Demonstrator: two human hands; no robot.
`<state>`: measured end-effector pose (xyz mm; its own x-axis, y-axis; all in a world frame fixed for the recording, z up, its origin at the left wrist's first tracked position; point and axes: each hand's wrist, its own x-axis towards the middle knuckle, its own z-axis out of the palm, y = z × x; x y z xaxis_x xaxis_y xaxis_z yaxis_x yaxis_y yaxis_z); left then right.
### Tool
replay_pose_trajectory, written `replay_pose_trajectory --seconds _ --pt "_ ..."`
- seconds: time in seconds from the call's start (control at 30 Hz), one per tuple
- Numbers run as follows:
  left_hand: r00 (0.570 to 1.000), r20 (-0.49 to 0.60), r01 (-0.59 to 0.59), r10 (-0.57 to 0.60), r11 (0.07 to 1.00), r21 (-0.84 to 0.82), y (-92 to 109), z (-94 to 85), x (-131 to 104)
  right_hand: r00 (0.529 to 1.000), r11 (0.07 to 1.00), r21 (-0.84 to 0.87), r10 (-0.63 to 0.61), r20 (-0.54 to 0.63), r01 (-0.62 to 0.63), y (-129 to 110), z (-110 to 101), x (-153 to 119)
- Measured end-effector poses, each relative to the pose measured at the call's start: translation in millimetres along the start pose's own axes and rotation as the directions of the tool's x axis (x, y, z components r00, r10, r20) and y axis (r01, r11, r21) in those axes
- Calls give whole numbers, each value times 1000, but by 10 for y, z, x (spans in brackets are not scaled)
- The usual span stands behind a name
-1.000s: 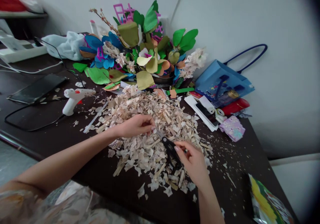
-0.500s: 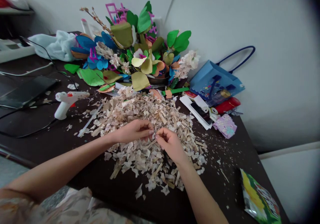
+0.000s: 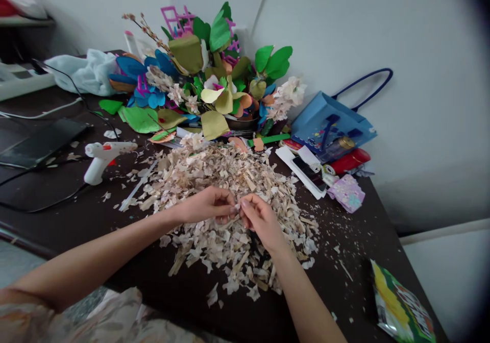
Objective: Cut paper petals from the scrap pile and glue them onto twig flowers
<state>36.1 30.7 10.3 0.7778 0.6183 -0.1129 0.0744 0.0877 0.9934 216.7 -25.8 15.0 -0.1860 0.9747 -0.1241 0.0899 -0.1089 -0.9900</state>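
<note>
A wide heap of pale, papery flakes covers the middle of the dark table. Just over the heap, my left hand and my right hand meet at the fingertips. Between them is a small whitish flake, pinched by both hands and mostly hidden by the fingers. Thumb and forefinger are closed on each side, the other fingers curled.
A white glue gun with a cable lies left of the heap. Behind stand colourful artificial flowers. On the right are a blue bag, a phone and a green-yellow packet. A black tablet-like slab lies far left.
My right hand has turned slightly, its thumb now lying over the forefinger at the flake. Both hands stay in nearly the same place over the heap.
</note>
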Motion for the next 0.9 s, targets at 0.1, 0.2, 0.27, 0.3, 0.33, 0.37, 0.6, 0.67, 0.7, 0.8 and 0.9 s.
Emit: replay_pose_trajectory --seconds 0.1,0.2,0.27,0.3,0.33,0.37,0.6,0.67,0.7,0.8,0.9 --pt "999 38 10 -12 998 69 -19 -29 -7 994 998 -48 31 109 -26 -44 -50 33" --pt "997 64 34 -41 995 95 -28 -51 -14 979 993 -118 50 198 -26 -78 -100 62" --pt "995 88 41 -49 995 91 -12 -62 -22 973 990 -139 60 221 -29 -85 -125 73" --pt "994 100 40 -49 995 87 4 -67 -28 973 990 -139 68 219 -38 -83 -133 76" --pt "993 111 39 -48 996 84 22 -72 -34 975 990 -131 78 209 -51 -77 -138 77" --pt "992 117 38 -47 996 81 44 -78 -41 976 991 -117 89 197 -67 -70 -140 77" --pt "996 87 4 -9 998 55 145 -105 -81 993 996 23 84 85 -86 -25 -62 47" --pt "996 89 9 -13 999 42 150 -107 -99 996 997 21 67 63 -69 -29 -22 38" --pt "996 84 12 -15 999 31 149 -109 -112 997 998 17 59 54 -60 -34 -1 35" --pt "999 49 14 -13 1000 -18 128 -124 -164 999 999 -4 44 32 -44 -59 74 40" --pt "1000 -12 9 -9 999 -43 86 -165 -235 998 999 -25 43 38 -42 -90 173 70"
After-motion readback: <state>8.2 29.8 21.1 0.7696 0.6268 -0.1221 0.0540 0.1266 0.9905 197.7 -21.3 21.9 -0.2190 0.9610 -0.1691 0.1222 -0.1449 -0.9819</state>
